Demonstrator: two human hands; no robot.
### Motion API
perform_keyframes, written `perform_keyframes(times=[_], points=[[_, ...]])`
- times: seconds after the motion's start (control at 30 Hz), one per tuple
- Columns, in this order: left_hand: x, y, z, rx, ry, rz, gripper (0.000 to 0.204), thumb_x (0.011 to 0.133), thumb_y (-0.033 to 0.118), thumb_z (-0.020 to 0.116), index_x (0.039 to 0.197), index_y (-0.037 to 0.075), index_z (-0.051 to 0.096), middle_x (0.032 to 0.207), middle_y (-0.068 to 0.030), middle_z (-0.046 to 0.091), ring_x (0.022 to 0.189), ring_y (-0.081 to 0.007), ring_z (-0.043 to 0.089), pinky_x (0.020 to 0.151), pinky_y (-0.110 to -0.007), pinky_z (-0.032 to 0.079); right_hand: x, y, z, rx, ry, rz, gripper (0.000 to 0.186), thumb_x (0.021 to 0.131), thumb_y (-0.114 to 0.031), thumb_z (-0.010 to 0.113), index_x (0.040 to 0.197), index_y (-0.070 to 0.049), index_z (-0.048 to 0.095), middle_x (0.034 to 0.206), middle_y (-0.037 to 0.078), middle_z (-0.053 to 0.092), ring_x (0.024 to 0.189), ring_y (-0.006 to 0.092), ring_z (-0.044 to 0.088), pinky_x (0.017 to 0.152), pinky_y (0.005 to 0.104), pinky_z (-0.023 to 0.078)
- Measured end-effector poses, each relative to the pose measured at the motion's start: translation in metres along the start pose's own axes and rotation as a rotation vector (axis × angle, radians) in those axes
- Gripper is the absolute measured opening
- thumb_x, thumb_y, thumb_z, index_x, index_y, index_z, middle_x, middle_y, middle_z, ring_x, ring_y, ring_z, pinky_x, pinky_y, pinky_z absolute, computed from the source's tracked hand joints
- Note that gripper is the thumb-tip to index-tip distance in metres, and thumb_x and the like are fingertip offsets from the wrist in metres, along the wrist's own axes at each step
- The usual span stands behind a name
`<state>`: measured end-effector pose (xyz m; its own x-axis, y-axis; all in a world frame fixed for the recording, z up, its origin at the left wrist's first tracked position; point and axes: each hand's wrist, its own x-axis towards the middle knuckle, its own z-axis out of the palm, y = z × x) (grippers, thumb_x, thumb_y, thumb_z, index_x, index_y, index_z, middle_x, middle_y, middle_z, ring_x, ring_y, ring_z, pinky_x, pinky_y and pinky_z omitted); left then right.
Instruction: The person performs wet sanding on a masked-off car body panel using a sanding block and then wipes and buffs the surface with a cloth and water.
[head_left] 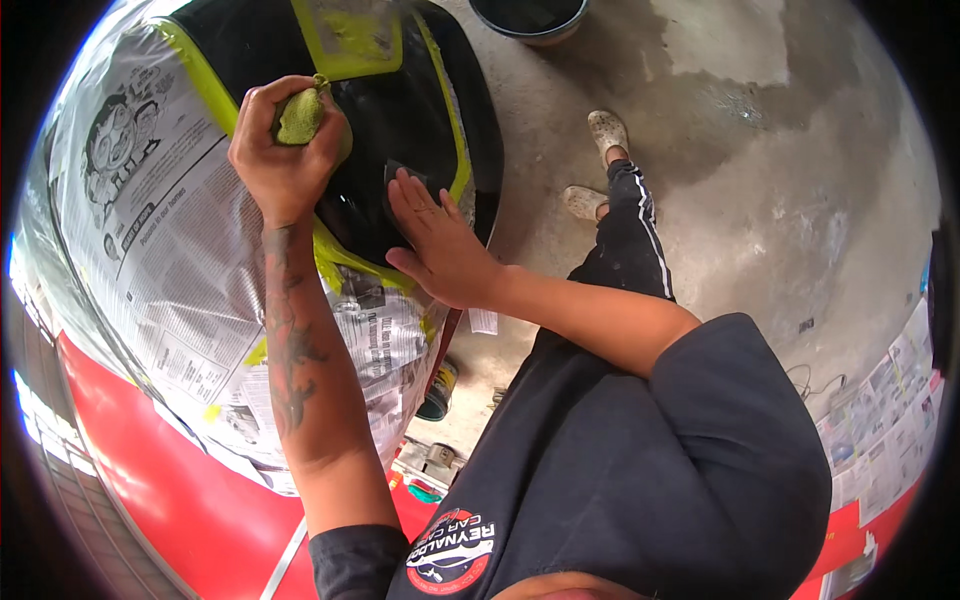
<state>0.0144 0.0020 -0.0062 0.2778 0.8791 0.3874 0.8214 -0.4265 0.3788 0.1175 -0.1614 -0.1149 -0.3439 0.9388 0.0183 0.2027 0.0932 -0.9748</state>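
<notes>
My left hand (275, 165), closed round a green textured cloth (301, 115), is raised at the upper middle of the view over a glossy black panel (240, 45) edged with yellow-green masking tape (350, 55). Lower and to the right, my right hand (440, 240) rests with its fingers stretched flat on a thin dark sheet (393, 172) on that panel, its thumb out to the side. The underside of the sheet is hidden. Newspaper under clear plastic (150, 240) covers the bodywork left of both hands.
A dark basin (530, 20) stands at the top on the concrete floor (760, 170). A bucket (436, 395) is low beside the bodywork. Red surfaces (140, 430) show at lower left. Newspaper sheets (875, 410) and a thin cable (810, 385) lie at right. My shoes (605, 140) are below.
</notes>
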Motion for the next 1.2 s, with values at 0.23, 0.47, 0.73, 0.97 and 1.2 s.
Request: perform_keyframes(times=[0.23, 0.47, 0.73, 0.97, 1.2], points=[[-0.002, -0.001, -0.002, 0.018, 0.012, 0.012, 0.024, 0.067, 0.006, 0.074, 0.09, 0.006, 0.069, 0.081, -0.0064, 0.066, 0.073, -0.0205, 0.065, 0.071, -0.031, 0.052, -0.045, -0.011, -0.004, -0.1, -0.191, -0.184, 0.079, 0.098, -0.04, 0.05, 0.153, 0.005, 0.017, 0.16, 0.024, 0.018, 0.148, 0.0391, 0.02, 0.116, 0.056, 0.021], [-0.001, -0.002, 0.001, 0.015, 0.025, 0.032, 0.023, 0.067, 0.006, 0.074, 0.09, 0.006, 0.069, 0.081, -0.0064, 0.065, 0.072, -0.0204, 0.065, 0.071, -0.031, 0.052, -0.027, -0.01, 0.001, -0.036, -0.056, -0.136, 0.079, 0.096, -0.041, 0.054, 0.153, 0.001, 0.021, 0.161, 0.021, 0.02, 0.148, 0.037, 0.023, 0.116, 0.0558, 0.022], [0.0, 0.001, 0.0, 0.027, 0.004, 0.0, 0.022, 0.068, 0.005, 0.074, 0.089, 0.005, 0.069, 0.081, -0.0069, 0.066, 0.073, -0.0207, 0.065, 0.071, -0.031, 0.052, 0.017, -0.003, -0.007, -0.004, 0.011, -0.147, 0.077, 0.097, -0.038, 0.053, 0.154, 0.002, 0.019, 0.161, 0.021, 0.019, 0.148, 0.0383, 0.022, 0.115, 0.0559, 0.024], [0.0, 0.004, -0.002, 0.05, 0.003, 0.001, 0.02, 0.069, 0.005, 0.073, 0.089, 0.005, 0.068, 0.081, -0.0071, 0.065, 0.073, -0.0202, 0.065, 0.071, -0.031, 0.052, -0.001, 0.001, -0.002, 0.111, -0.022, -0.14, 0.077, 0.097, -0.033, 0.055, 0.155, 0.001, 0.016, 0.161, 0.022, 0.016, 0.148, 0.0426, 0.018, 0.116, 0.0572, 0.021], [0.001, 0.0, -0.005, 0.104, -0.064, -0.013, 0.017, 0.074, 0.005, 0.073, 0.09, 0.005, 0.067, 0.081, -0.0048, 0.068, 0.075, -0.0147, 0.066, 0.073, -0.028, 0.052, 0.05, 0.004, -0.003, 0.197, 0.052, -0.032, 0.074, 0.098, -0.034, 0.053, 0.156, -0.006, 0.017, 0.163, 0.018, 0.015, 0.146, 0.0467, 0.019, 0.113, 0.0635, 0.023]])
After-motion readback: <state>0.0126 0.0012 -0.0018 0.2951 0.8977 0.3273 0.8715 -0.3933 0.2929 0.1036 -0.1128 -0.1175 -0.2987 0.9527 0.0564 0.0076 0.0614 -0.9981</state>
